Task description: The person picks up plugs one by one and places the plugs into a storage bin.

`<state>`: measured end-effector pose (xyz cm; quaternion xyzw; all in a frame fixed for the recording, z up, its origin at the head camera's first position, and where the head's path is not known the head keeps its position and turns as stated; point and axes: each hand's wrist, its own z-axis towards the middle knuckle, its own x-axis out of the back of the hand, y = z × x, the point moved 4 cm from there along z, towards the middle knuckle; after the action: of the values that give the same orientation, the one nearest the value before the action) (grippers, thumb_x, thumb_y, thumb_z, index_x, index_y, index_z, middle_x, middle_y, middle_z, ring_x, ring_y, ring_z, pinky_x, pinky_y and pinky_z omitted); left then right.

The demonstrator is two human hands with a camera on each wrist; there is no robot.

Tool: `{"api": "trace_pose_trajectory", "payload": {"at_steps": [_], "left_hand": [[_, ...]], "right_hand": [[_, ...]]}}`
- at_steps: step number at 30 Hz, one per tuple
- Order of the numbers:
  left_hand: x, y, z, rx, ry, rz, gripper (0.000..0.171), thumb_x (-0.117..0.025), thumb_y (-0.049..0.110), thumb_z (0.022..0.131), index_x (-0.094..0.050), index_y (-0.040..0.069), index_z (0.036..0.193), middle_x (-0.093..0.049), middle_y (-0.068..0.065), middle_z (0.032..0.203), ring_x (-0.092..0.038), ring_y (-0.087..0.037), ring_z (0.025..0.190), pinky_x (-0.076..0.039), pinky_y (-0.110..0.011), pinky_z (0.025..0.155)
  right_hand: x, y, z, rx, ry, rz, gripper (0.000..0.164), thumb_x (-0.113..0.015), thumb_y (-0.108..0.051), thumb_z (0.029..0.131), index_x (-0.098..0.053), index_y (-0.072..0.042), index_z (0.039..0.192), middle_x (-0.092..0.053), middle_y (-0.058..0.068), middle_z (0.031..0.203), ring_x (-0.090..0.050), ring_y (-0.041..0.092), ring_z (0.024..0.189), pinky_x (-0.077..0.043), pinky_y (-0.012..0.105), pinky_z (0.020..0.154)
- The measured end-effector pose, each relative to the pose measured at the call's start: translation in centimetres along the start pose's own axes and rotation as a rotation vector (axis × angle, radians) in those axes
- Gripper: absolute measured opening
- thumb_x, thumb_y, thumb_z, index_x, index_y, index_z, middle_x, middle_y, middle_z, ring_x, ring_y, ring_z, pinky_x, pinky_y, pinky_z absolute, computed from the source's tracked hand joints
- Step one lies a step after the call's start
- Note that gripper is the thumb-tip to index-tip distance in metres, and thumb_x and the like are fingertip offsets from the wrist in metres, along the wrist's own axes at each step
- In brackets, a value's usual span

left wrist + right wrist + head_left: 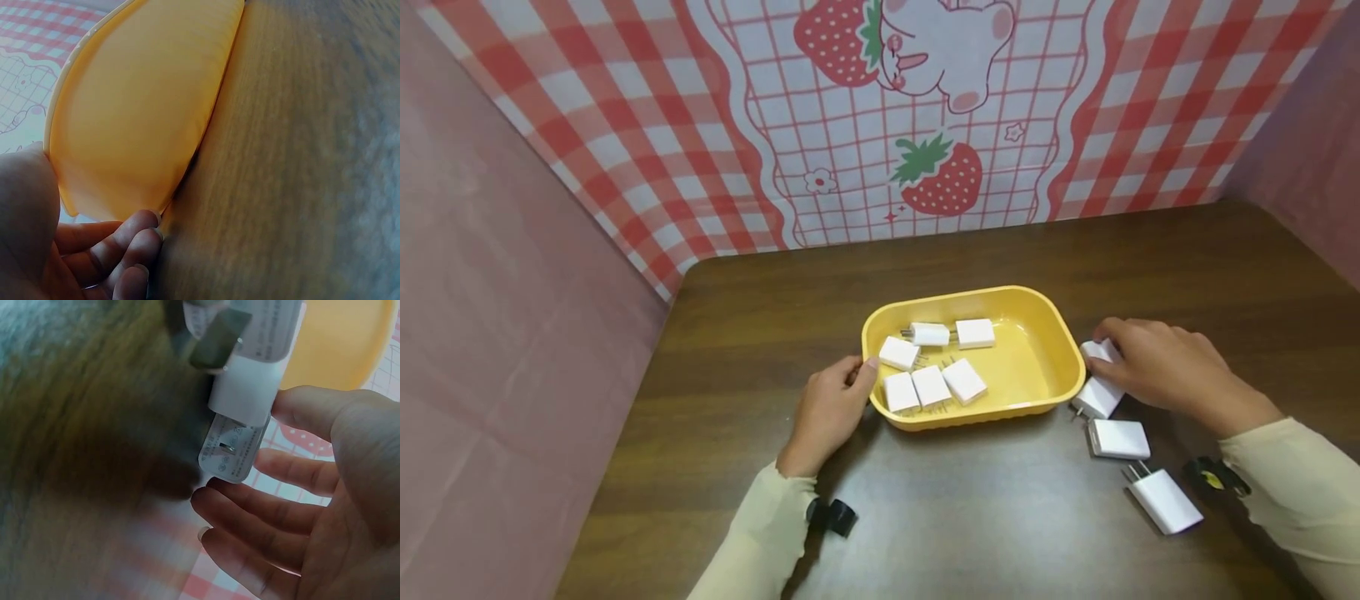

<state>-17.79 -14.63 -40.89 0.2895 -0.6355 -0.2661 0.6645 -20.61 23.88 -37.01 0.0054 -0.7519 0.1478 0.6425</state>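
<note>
My left hand (831, 408) grips the left end of a yellow plastic tray (1030, 408), thumb over the rim and curled fingers against the outer wall. Several white plug chargers (975, 333) lie in the tray's left and middle parts. Just off the tray's right end, my right hand (1165, 367) pinches a white charger (1097, 350) between thumb and fingers. In the right wrist view, printed text and a metal prong show on that charger's end (231, 450). Another white charger (1101, 398) lies right against it, below the hand.
Two more white chargers, one on its side (1118, 439) and one with prongs toward the tray (1165, 500), lie on the brown wooden table (760, 333) near my right wrist. A red-and-white strawberry cloth (850, 167) hangs behind the table.
</note>
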Motion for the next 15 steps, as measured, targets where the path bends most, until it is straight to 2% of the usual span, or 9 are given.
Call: {"api": "trace_pose_trajectory", "payload": {"at_steps": [6, 15], "left_hand": [[0.08, -0.08, -0.25, -0.005, 0.008, 0.005, 0.041, -0.052, 0.051, 0.099, -0.074, 0.02, 0.113, -0.068, 0.005, 0.092, -0.059, -0.017, 0.081, -0.048, -0.039, 0.074], [0.05, 0.06, -0.14, -0.018, 0.01, 0.008, 0.042, -0.051, 0.05, 0.099, -0.074, 0.018, 0.113, -0.064, 0.006, 0.085, -0.058, -0.016, 0.077, -0.046, -0.036, 0.069]], "right_hand": [[-0.24, -0.24, 0.12, -0.01, 0.0, -0.004, 0.06, -0.077, -0.044, 0.085, -0.062, 0.0, 0.124, -0.069, 0.02, 0.106, -0.065, 0.028, 0.08, -0.055, 0.058, 0.071], [-0.12, -0.16, 0.03, -0.016, 0.008, -0.018, 0.061, -0.077, -0.043, 0.085, -0.062, 0.001, 0.124, -0.068, 0.022, 0.108, -0.065, 0.033, 0.084, -0.055, 0.059, 0.071]]}}
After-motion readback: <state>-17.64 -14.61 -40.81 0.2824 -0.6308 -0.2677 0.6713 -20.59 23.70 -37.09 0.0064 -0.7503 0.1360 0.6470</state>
